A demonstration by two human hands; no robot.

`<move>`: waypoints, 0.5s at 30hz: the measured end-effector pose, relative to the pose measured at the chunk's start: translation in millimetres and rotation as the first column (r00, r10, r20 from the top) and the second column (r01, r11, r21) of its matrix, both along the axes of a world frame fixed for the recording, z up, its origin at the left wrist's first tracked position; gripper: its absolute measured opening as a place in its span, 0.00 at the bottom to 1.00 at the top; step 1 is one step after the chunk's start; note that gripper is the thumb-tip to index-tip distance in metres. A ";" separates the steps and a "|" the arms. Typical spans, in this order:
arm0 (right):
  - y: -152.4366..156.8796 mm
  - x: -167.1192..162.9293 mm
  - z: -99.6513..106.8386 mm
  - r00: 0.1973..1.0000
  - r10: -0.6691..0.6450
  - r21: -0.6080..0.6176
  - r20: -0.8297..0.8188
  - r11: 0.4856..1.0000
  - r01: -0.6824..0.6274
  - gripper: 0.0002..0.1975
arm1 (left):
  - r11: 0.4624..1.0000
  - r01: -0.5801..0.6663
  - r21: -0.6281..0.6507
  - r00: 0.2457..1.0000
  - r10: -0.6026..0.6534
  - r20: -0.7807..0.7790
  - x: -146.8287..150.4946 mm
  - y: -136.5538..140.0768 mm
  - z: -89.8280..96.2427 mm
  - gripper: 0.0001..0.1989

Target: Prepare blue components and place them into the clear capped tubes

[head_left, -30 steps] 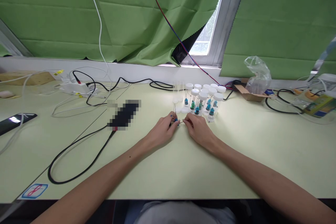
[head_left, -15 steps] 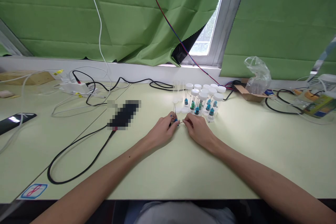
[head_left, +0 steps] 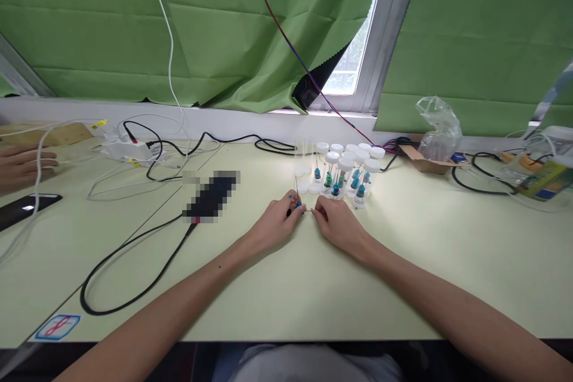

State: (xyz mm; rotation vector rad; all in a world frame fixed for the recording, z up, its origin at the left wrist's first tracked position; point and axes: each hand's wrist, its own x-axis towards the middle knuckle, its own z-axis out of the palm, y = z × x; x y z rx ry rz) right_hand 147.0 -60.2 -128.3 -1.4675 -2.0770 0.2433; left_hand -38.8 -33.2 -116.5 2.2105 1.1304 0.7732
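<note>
My left hand (head_left: 278, 218) is closed in a pinch around a small dark-blue piece (head_left: 299, 206) with thin wire-like stems, one of them pointing up. Facing it, my right hand (head_left: 330, 215) has its fingertips pinched at the end of a thin stem (head_left: 308, 210) that runs out sideways from the blue piece. Too little shows to tell exactly what the piece is. Just beyond my hands stand several clear tubes with white caps (head_left: 345, 162), holding small blue and green pieces (head_left: 335, 189). Clear open tubes (head_left: 304, 155) and white caps (head_left: 305, 188) sit to their left.
A blurred-out dark device (head_left: 210, 196) with a black cable (head_left: 129, 307) lies to the left. Farther left are a power strip (head_left: 128, 148), a phone (head_left: 27, 210) and another person's hand (head_left: 27, 164). A cardboard box (head_left: 425, 161) with a plastic bag (head_left: 441, 128) stands at back right.
Another person's hand has come into view at the far left edge. My own hands have barely moved and keep hold of the blue piece and its stem.
</note>
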 end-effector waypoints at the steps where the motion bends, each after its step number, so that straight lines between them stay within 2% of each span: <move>1: -0.1 -0.1 -0.3 1.000 -0.010 -0.009 0.013 1.000 0.010 0.07 | 1.000 -0.004 -0.002 1.000 0.004 0.000 0.0 -0.1 0.2 0.11; 6: 0.5 -0.6 -1.3 0.999 -0.036 -0.039 -0.004 0.999 0.036 0.07 | 1.000 -0.018 -0.004 1.000 0.018 0.004 0.1 0.5 0.4 0.11; 15: 5.4 -1.2 -7.0 0.974 -0.060 -0.048 -0.218 0.998 0.051 0.09 | 0.999 -0.047 -0.013 0.997 0.048 0.053 -0.1 -0.7 3.5 0.12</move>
